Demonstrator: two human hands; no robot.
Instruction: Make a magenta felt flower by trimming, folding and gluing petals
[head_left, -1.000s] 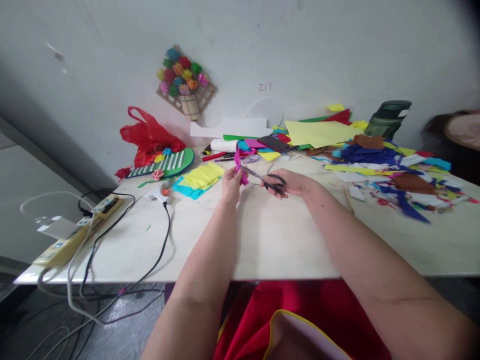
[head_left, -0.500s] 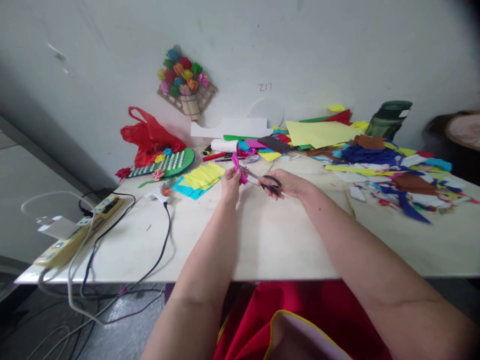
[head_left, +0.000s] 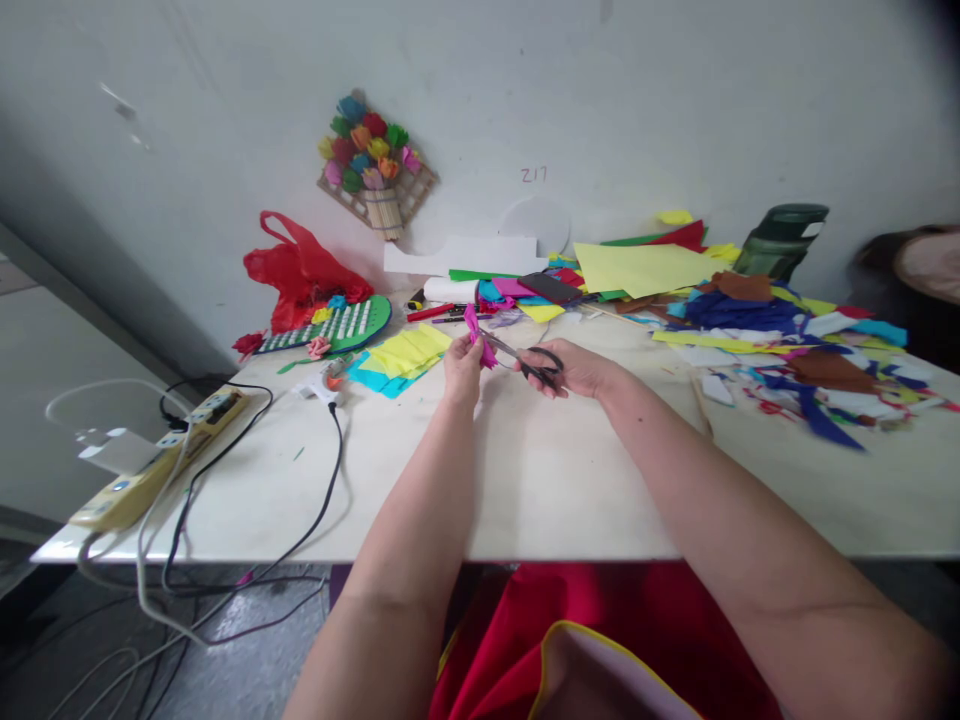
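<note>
Pink paper [head_left: 472, 320] is pinched by fingers of left hand [head_left: 463, 366], seemingly part-cut by scissors [head_left: 553, 376] clasped in right hand [head_left: 574, 369]; left of the fingers, yellow sheets [head_left: 409, 350] are untouched.

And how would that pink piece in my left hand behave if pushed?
The pink piece is probably floppy, as it looks thin and creased. It's likely light, being small and pinched in your left hand. Pushed, its free upper end may simply bend.

A head-worn camera looks forward and down over the table [head_left: 570, 490].
</note>
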